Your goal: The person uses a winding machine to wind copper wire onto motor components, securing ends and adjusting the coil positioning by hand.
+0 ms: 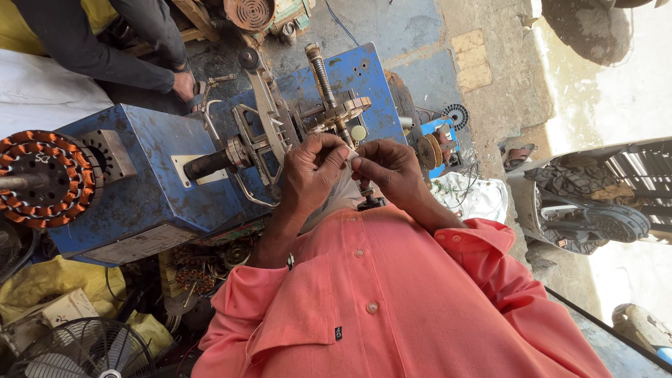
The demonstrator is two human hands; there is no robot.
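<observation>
My left hand (pixel 313 173) and my right hand (pixel 390 168) meet just above my chest, fingertips pinched together on a small white strip (pixel 350 159) between them. Both hands hover in front of a blue winding machine (pixel 150 182) with a metal crank handle (pixel 210 164) and a threaded shaft (pixel 320 73). My salmon shirt (pixel 392 294) fills the lower part of the view.
A copper-wound stator (pixel 43 178) is mounted on the machine's left end. Another person's dark sleeve and hand (pixel 183 85) rest at the top left. A fan grille (pixel 84 350) and yellow bags lie bottom left. A scooter (pixel 595 203) stands at the right.
</observation>
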